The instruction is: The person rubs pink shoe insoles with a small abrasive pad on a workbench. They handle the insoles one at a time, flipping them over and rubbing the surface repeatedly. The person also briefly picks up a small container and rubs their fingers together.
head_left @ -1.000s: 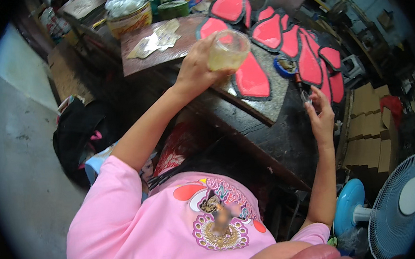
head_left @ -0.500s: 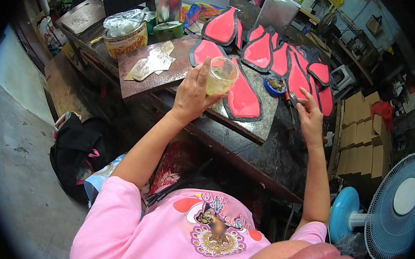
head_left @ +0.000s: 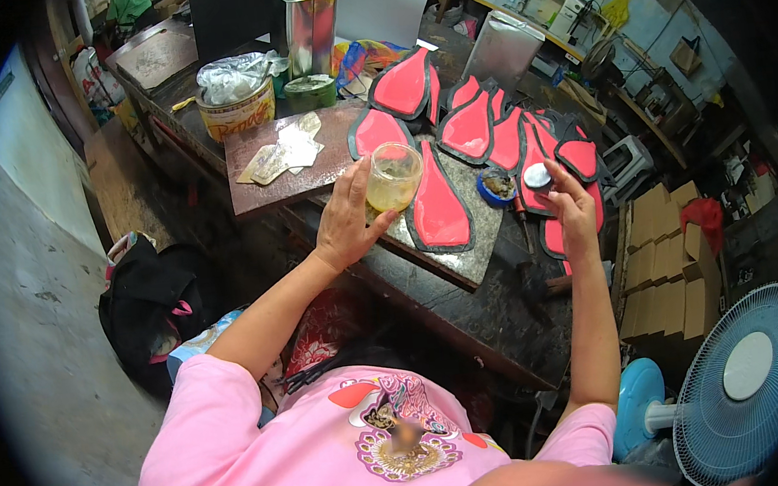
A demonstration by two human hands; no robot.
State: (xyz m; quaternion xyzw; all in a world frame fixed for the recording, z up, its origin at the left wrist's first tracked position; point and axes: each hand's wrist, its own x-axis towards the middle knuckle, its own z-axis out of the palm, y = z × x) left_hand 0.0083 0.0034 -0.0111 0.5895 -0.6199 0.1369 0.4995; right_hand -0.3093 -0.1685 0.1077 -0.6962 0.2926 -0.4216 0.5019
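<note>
My left hand (head_left: 341,221) is wrapped round a clear jar (head_left: 393,185) with pale yellowish contents, raised above the near edge of the stone slab (head_left: 491,243). Between the fingertips of my right hand (head_left: 575,215) is a small round disc (head_left: 537,175) with a whitish, shiny face, perhaps a lid. Just right of the jar lies a teardrop-shaped pink piece (head_left: 441,203) with a dark border. A blue-rimmed round dish (head_left: 496,188) with brownish lumps sits between my hands. Several more pink pieces (head_left: 468,125) lie overlapping behind it.
A brown board (head_left: 251,195) carries pale flat templates (head_left: 281,152). Behind it stand a tub (head_left: 239,115) topped with plastic, a green tin (head_left: 311,92) and a tall metal can (head_left: 311,32). Cardboard boxes (head_left: 663,256) and a fan (head_left: 744,383) stand on the right.
The disc in my right hand has turned, so its whitish face now shows. My left hand has shifted the jar leftward relative to the pink piece. The whole view has moved slightly.
</note>
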